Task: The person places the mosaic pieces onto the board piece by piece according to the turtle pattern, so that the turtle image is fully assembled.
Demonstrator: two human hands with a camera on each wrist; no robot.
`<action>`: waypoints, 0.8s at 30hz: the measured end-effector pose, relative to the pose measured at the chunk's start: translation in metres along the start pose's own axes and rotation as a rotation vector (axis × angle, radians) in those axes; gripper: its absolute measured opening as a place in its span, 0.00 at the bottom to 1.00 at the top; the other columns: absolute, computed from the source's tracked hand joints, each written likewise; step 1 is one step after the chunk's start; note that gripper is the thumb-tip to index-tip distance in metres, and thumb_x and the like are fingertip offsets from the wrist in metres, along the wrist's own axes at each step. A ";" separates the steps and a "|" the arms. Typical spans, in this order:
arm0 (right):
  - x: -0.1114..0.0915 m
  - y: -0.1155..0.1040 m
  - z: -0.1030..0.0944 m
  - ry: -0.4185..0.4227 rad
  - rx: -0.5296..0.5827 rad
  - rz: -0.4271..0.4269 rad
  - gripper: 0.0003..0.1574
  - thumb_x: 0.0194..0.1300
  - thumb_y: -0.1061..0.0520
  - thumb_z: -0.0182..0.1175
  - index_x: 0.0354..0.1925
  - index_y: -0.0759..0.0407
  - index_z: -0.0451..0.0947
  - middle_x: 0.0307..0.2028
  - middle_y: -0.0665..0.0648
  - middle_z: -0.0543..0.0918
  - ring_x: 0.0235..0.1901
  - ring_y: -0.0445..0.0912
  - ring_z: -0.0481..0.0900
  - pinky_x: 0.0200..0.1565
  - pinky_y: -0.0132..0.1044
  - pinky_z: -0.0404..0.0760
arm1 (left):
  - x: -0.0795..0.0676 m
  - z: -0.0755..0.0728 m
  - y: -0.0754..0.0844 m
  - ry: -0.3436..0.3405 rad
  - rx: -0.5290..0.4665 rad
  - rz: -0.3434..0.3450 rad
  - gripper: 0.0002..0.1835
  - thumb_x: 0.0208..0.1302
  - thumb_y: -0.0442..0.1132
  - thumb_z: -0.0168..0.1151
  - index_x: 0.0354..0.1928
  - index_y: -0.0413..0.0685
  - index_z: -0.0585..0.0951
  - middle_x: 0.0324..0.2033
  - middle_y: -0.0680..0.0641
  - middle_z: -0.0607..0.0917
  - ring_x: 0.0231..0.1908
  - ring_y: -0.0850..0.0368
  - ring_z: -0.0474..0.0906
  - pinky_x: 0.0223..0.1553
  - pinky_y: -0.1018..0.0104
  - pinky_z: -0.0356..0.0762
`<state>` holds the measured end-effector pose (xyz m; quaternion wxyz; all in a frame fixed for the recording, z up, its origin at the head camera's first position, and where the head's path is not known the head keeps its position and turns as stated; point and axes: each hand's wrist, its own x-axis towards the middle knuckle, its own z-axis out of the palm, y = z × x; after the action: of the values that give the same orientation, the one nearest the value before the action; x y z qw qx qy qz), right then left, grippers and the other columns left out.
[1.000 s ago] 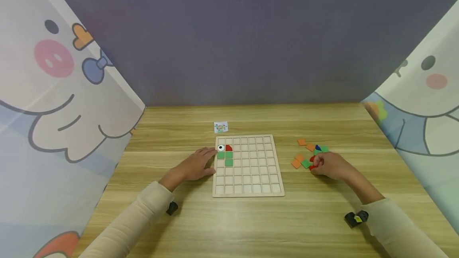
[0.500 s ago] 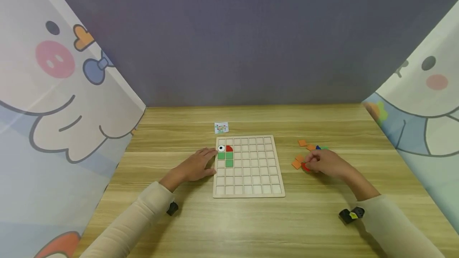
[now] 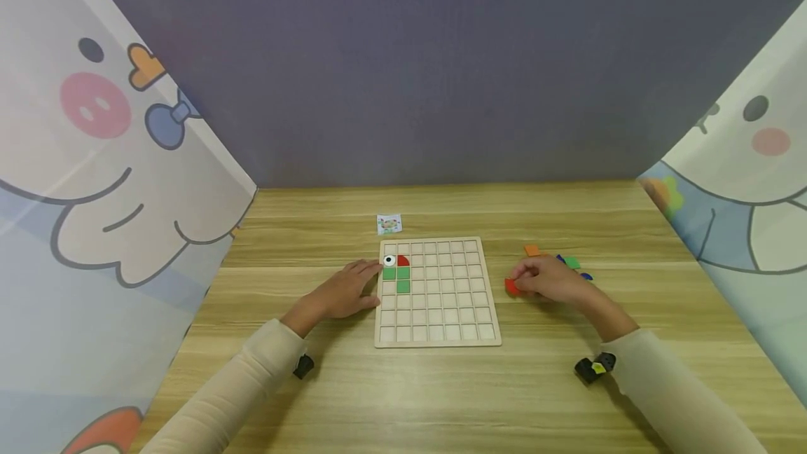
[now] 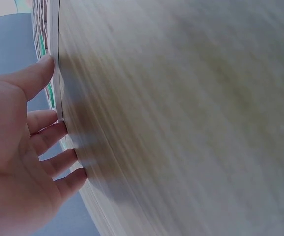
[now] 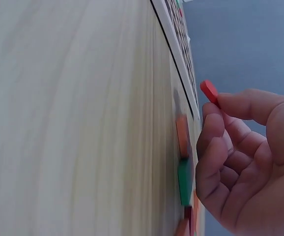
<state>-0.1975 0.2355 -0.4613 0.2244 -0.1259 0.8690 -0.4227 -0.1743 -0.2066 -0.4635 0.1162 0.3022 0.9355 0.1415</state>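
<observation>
A wooden grid board [image 3: 451,314] lies mid-table. In its upper left corner sit a round eye tile [image 3: 389,260], a red quarter-round tile [image 3: 403,261] and several green square tiles [image 3: 403,286]. My left hand [image 3: 340,291] rests beside the board, its fingers loosely extended; in the left wrist view thumb and fingertips touch the board's edge [image 4: 55,29]. Right of the board, my right hand [image 3: 550,279] pinches a red tile [image 3: 512,287] between thumb and forefinger. That red tile [image 5: 209,92] is raised above the table in the right wrist view.
Behind and under the right hand lie loose tiles: an orange one [image 3: 532,250], a green one [image 3: 571,263] and a blue one [image 3: 587,276]; the hand covers others. A small printed card [image 3: 389,223] lies beyond the board. A grey partition [image 3: 441,90] rises behind the table.
My right hand has picked the red tile out of the loose tiles and moved left with it toward the board. My left hand has stayed in place.
</observation>
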 end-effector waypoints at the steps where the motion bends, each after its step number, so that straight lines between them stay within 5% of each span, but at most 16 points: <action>1: 0.002 -0.002 0.002 -0.003 0.004 0.002 0.09 0.69 0.57 0.61 0.45 0.60 0.81 0.27 0.54 0.78 0.20 0.42 0.69 0.21 0.32 0.70 | 0.000 0.000 0.000 0.001 0.003 0.000 0.39 0.71 0.49 0.61 0.74 0.36 0.60 0.73 0.37 0.63 0.72 0.36 0.57 0.71 0.42 0.56; 14: 0.021 -0.029 0.027 -0.100 0.082 -0.045 0.07 0.68 0.59 0.60 0.43 0.58 0.82 0.19 0.54 0.72 0.15 0.42 0.63 0.18 0.30 0.64 | -0.001 0.000 0.000 -0.001 0.010 -0.005 0.39 0.71 0.50 0.61 0.75 0.37 0.60 0.73 0.38 0.63 0.72 0.36 0.57 0.71 0.42 0.57; 24: 0.039 -0.051 0.051 -0.114 0.061 -0.119 0.08 0.67 0.55 0.63 0.42 0.57 0.84 0.24 0.54 0.79 0.20 0.43 0.69 0.22 0.32 0.71 | -0.002 -0.001 0.001 -0.006 0.008 -0.014 0.39 0.71 0.50 0.60 0.75 0.37 0.60 0.73 0.38 0.62 0.72 0.36 0.56 0.72 0.42 0.56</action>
<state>-0.2042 0.1539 -0.4597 0.2518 -0.1944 0.8324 -0.4537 -0.1722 -0.2069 -0.4621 0.1189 0.2966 0.9378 0.1357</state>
